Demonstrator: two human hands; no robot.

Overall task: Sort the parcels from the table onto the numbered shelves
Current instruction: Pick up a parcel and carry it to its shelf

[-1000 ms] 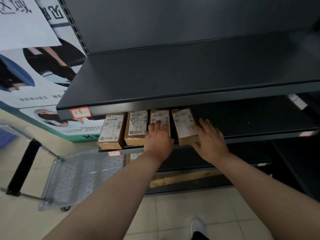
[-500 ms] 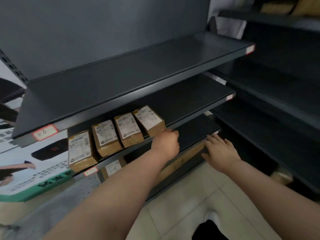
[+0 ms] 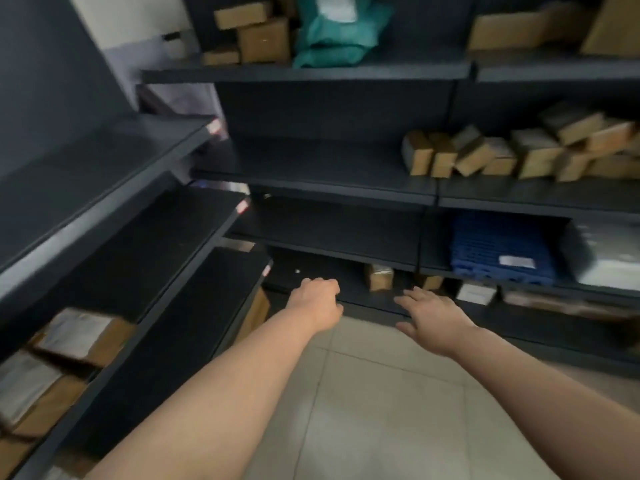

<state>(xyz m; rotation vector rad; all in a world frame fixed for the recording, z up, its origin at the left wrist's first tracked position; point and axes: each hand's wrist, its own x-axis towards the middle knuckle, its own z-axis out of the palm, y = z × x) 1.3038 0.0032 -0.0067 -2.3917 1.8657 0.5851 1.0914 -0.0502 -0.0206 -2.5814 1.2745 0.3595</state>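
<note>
Two bare forearms reach forward from the bottom of the frame over a pale beige tiled floor (image 3: 381, 410). The left hand (image 3: 317, 301), just left of centre, is seen from the back with its wrist bent and its fingers curled under; nothing shows in its grasp. The right hand (image 3: 434, 315), just right of centre, is palm down with fingers straight and slightly spread, holding nothing. The hands are apart and touch no shelf or parcel.

In the lower left, brown cardboard parcels with white paper labels (image 3: 79, 336) lie on a low tier of a dark grey metal shelf unit (image 3: 166, 306) that runs up the left side of the frame. Small red-and-white tags (image 3: 242, 206) sit on its shelf ends; their numbers are too blurred to read.

Beyond the hands stands a second dark grey shelf unit (image 3: 329, 188), across the middle of the frame. A small brown cardboard box (image 3: 379, 277) sits on its low tier, between and just above the two hands. To the right lie a blue ribbed plastic crate (image 3: 498, 251) and a clear plastic bag (image 3: 606, 258). Higher, at the right edge, is a jumbled row of brown cardboard boxes (image 3: 502, 150). At top centre, teal plastic mailing bags (image 3: 332, 32) are stacked beside more brown boxes.
</note>
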